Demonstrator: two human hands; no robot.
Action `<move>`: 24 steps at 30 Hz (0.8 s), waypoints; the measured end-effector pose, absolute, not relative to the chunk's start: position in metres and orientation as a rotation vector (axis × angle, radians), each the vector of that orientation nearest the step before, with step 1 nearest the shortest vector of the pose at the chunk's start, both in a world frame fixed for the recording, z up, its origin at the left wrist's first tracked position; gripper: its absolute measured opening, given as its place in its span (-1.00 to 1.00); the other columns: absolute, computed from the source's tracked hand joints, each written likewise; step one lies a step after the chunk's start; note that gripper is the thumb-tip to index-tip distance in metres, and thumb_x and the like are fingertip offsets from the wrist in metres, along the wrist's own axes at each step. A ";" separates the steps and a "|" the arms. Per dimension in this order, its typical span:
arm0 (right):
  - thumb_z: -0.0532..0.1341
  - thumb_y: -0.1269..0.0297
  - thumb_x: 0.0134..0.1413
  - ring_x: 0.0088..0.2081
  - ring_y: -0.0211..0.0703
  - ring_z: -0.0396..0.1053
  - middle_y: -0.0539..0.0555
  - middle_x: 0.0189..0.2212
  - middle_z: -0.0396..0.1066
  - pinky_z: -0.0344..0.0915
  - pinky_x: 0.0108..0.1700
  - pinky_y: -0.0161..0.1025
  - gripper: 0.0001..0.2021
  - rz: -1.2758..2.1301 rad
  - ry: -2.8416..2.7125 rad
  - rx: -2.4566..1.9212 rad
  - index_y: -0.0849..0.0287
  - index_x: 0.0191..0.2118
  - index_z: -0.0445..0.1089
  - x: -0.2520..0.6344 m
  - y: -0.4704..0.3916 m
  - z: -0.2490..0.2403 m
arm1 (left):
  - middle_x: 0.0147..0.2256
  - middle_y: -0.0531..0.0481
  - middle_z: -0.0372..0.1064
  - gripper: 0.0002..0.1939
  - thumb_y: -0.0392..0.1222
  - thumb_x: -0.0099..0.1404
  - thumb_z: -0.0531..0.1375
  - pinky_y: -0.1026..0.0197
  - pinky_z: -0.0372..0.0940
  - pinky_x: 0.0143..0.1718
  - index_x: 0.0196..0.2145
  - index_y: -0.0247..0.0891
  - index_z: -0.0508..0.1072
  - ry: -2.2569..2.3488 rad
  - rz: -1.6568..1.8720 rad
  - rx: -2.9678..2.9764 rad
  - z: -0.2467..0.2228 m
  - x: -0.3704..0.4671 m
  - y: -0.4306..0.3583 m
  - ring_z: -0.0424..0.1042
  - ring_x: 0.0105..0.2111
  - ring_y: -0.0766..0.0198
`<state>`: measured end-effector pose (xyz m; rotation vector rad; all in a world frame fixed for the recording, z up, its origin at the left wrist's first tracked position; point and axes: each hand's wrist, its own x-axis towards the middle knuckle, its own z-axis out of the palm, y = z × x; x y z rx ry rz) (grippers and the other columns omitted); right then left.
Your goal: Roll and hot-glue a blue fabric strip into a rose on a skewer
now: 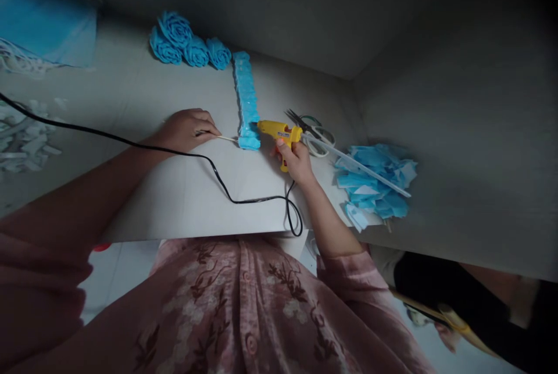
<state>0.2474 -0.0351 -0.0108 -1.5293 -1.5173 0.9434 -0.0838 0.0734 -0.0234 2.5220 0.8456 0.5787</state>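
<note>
In the head view, my right hand (294,159) is wrapped round the handle of a yellow glue gun (279,129), a long clear glue stick (357,166) jutting from its back. Its nozzle is at the right edge of a gathered blue strip (246,95) that lies lengthwise on the table. My left hand (190,129) pinches a thin wooden stick (226,138), whose far end meets the strip's near end. Shiny spots show along the strip. Whether the nozzle touches it I cannot tell.
Several blue rolled flowers (196,51) sit at the back. Scissors (310,127) lie right of the glue gun, near a heap of blue pieces (375,179). A black cord (174,152) crosses my left forearm. Blue sheets (47,25) and white scraps (26,138) are at left.
</note>
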 end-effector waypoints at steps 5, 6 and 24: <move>0.16 -0.78 0.06 -0.46 -0.19 0.24 0.01 -0.53 0.33 0.25 -0.33 -0.17 -0.13 0.941 -1.516 -1.518 0.09 -0.45 0.47 0.244 -0.034 -0.008 | -0.05 -0.20 0.64 -0.35 0.26 0.71 0.00 -0.03 0.45 0.09 -0.08 -0.26 0.72 0.841 0.533 2.525 -0.021 -0.083 0.073 0.50 -0.08 0.10; 0.16 -0.78 0.05 -0.47 -0.19 0.23 0.00 -0.54 0.32 0.25 -0.33 -0.17 -0.13 0.942 -1.524 -1.517 0.10 -0.45 0.47 0.244 -0.033 -0.008 | -0.06 -0.20 0.64 -0.34 0.26 0.71 -0.01 -0.02 0.45 0.09 -0.08 -0.27 0.72 0.843 0.530 2.527 -0.021 -0.083 0.073 0.50 -0.08 0.10; 0.09 -0.77 0.12 -0.52 -0.22 0.22 0.02 -0.57 0.32 0.25 -0.39 -0.19 -0.15 0.918 -1.590 -1.564 0.06 -0.48 0.36 0.241 -0.034 -0.003 | -0.07 -0.15 0.67 -0.47 0.15 0.66 0.05 -0.05 0.46 0.07 -0.10 -0.20 0.72 0.866 0.544 2.526 -0.023 -0.082 0.073 0.49 -0.08 0.09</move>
